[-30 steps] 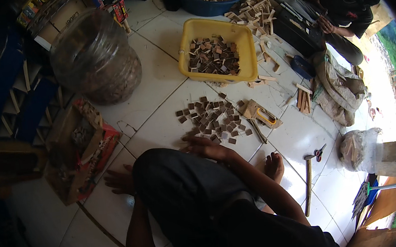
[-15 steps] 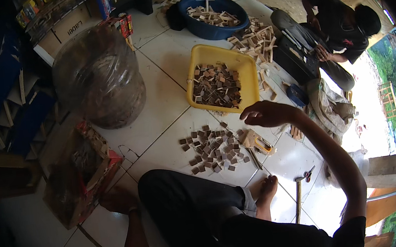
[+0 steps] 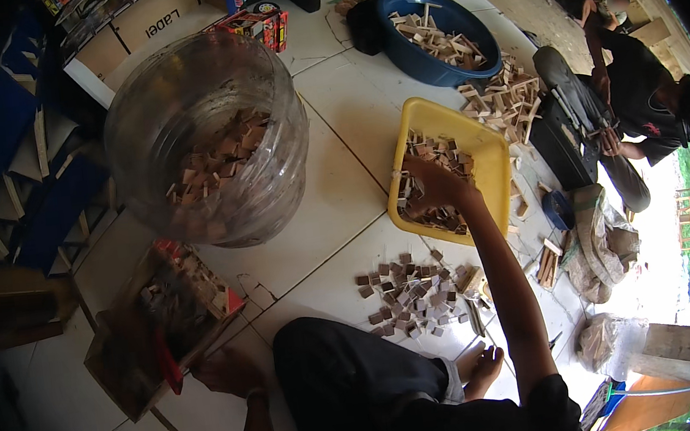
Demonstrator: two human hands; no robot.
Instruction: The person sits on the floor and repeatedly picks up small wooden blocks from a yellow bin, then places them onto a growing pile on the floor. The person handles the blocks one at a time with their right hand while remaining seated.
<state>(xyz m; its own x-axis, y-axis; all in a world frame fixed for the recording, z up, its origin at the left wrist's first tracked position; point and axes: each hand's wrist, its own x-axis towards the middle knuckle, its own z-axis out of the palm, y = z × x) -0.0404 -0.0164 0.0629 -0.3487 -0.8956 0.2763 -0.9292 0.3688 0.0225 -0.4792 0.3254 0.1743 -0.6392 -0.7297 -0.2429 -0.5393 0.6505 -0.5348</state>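
My right hand (image 3: 437, 188) reaches over the yellow plastic basin (image 3: 493, 190), its curved fingers apart just above small brown wooden pieces (image 3: 450, 151) heaped inside. I see nothing held in it. On the floor between the basin and my bent knee lies a loose spread of small square brown pieces (image 3: 409, 293). My left hand (image 3: 228, 372) is low beside the corner of an open cardboard box (image 3: 136, 358) with red edges. That hand is dark and its fingers cannot be made out.
A big clear plastic container (image 3: 273, 185) with brown wooden pieces stands at left. Farther off are a blue basin (image 3: 404, 60) of wood pieces and a wood pile (image 3: 507, 103). At right another person (image 3: 646, 96) sits by a sack (image 3: 591, 243). Tiled floor lies between.
My right hand has moved from beside the yellow basin to over its contents. The view has turned left, shifting the scene rightward. The left hand stays by the box.
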